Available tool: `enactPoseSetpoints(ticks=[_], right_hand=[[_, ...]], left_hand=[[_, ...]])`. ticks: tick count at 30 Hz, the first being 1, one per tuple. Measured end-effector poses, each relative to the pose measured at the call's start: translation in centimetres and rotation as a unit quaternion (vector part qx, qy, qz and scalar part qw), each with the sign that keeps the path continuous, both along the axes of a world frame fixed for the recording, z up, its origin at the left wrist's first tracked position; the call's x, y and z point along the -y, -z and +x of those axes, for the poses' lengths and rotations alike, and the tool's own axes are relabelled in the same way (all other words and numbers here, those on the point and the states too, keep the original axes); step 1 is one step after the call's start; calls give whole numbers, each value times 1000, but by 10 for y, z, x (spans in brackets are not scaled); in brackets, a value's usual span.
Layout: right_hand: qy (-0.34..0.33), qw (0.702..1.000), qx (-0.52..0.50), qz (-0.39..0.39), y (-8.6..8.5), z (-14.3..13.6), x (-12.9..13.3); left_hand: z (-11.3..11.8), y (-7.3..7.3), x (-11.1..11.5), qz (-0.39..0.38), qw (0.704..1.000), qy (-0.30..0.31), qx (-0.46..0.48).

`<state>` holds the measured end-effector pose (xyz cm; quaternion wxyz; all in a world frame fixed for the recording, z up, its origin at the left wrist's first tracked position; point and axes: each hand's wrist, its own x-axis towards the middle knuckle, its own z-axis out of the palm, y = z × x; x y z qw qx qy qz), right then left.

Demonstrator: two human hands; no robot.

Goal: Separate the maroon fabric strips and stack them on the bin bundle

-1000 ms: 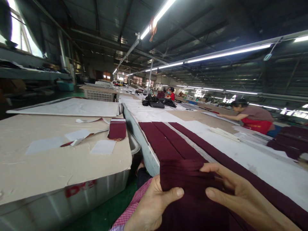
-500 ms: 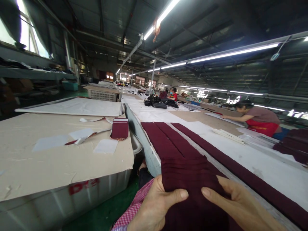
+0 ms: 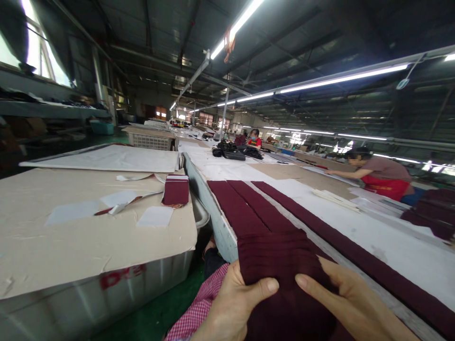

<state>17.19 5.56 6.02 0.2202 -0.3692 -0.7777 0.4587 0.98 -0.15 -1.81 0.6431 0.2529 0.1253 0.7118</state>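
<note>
While the head view looks down the long table (image 3: 355, 227), both hands clamp on a folded stack of dark red cloth (image 3: 280, 270) at the table's near end, atop long strips of the same cloth (image 3: 249, 208). Left hand (image 3: 231, 308) pinches the left edge w/ thumb on top; right hand (image 3: 351, 303) lies over the right side, thumb pressing down. Cloth looks ribbed, soft & light, prob. floppy, so best held by the edges. Another person (image 3: 377, 175) works further along.
</note>
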Motion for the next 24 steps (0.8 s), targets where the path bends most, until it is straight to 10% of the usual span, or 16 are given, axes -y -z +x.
enactPoseSetpoints(ticks=[16,24], right_hand=[[-18,999,31,18,-6,4,-6],[68,983,45,163,-15,8,-7]], left_hand=[[4,3,0,-62,998,-26,-2],[-8,1,-2,-14,999,-1,-51]])
